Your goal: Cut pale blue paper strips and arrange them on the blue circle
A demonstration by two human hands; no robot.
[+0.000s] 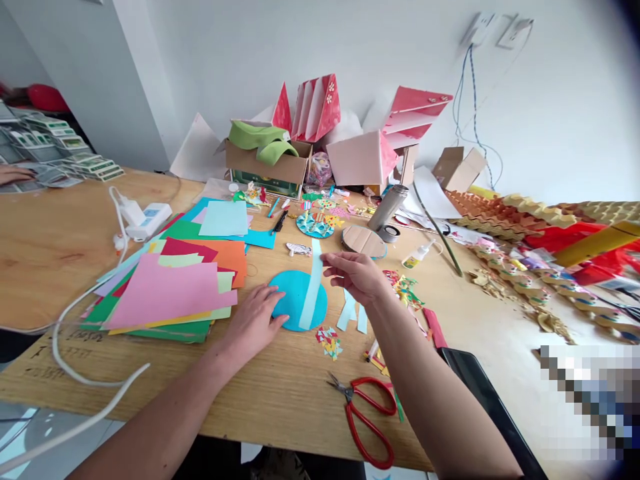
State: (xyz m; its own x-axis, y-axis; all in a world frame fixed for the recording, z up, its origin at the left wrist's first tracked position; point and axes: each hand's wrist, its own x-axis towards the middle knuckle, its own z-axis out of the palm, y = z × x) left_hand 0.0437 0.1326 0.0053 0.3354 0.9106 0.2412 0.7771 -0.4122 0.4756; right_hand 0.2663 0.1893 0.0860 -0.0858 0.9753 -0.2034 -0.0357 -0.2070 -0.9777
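A blue paper disc (290,303) lies flat on the wooden table in front of me. My left hand (259,311) rests at its left edge, fingers spread and touching the rim. Across the disc's right side runs a pale mint paper strip (313,287), its top reaching past the rim. Fingers of my right hand (353,272) are pinched together beside the strip's upper part and seem to grip its edge. More pale strips (347,313) lie partly under my right wrist. Small coloured paper scraps (330,343) sit just below the disc.
Red-handled scissors (370,413) lie near the front edge. Stacked coloured paper (170,287) covers the left. Behind are a decorated disc (315,225), a cardboard oval (363,242), a metal flask (389,208) and a glue bottle (419,255). A black phone-like slab (493,407) lies at right.
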